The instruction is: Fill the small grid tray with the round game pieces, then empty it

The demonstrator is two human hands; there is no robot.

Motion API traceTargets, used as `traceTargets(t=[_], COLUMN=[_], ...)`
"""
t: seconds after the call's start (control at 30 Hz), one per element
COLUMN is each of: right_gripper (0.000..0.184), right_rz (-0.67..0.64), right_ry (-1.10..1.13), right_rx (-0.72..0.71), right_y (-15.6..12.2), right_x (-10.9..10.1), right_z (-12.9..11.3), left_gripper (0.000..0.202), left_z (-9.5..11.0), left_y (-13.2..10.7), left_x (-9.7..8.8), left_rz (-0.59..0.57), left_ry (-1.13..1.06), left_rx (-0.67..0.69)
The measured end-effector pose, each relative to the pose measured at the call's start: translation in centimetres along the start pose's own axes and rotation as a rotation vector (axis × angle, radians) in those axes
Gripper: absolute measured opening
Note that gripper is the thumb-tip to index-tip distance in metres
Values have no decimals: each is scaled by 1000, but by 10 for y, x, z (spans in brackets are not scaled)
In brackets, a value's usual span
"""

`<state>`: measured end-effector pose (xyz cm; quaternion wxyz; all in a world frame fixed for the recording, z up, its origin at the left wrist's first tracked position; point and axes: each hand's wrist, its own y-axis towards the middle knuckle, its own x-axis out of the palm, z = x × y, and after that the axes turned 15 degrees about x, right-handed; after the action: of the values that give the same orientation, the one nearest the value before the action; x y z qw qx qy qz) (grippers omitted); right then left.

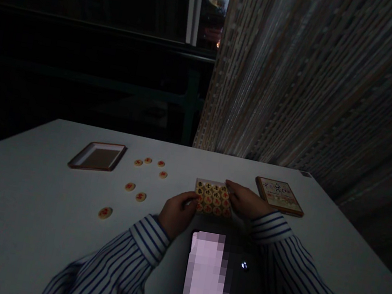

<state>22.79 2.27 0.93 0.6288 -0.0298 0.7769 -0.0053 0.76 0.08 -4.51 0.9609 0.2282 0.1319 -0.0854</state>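
A clear tray of Chinese chess pieces (214, 198) is held between my two hands above the white table. Its round pieces sit in rows, with black characters at the far side and red ones nearer me. My left hand (179, 212) grips the tray's left edge with thumb and fingers. On the opposite side, my right hand (247, 201) has its fingers closed on the right edge. Several loose red-marked chess pieces (140, 197) lie scattered on the table, left of my left hand.
An open, shallow box lid or tray (122, 154) lies at the table's back left. The decorated box (280, 196) rests to the right of my right hand. A phone with a blurred screen (207, 274) is close to me. Behind the table (43, 181) hangs a curtain (287, 72) beside a dark window.
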Motion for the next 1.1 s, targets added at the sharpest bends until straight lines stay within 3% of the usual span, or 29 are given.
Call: traceTargets(t=[0.27, 0.57, 1.1], right_gripper=[52, 52, 45], right_rz=[14, 133, 346], right_ry=[1, 11, 32], right_rx=[-4, -7, -24], right_y=[-1, 0, -29], right_x=[-3, -8, -29], right_z=[1, 1, -39], left_gripper=[24, 23, 21], left_z=[4, 1, 10], left_y=[0, 2, 6], left_x=[-2, -2, -9], left_rz=[1, 39, 94], left_ry=[43, 65, 152], left_rx=[16, 40, 54])
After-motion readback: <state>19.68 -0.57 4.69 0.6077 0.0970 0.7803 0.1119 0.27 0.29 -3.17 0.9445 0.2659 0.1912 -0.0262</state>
